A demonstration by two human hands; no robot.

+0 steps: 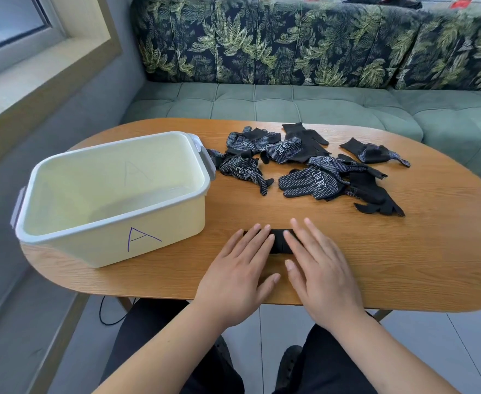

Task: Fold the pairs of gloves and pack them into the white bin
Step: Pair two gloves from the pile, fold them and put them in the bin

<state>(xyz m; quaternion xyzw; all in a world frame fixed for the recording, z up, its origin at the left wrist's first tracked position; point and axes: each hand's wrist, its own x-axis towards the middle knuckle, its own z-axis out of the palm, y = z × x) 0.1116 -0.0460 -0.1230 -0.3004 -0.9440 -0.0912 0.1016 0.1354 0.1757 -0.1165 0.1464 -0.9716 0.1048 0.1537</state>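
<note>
Both flat hands, left hand (237,275) and right hand (317,273), press a folded pair (279,241) on the surface (404,251); next, lifting it into the empty bin (114,211).

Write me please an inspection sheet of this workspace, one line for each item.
Surface: wooden oval table.
Job's things: white bin at left, marked A, no gloves seen inside; loose gloves heaped at the far side; folded glove under both hands.
Clutter: nothing seen.
Grippers: left hand and right hand flat, fingers straight, pressing the folded glove.
Cables: black cable below the table's near left edge.
Surroundings: green sofa behind the table; window sill at left.
</note>
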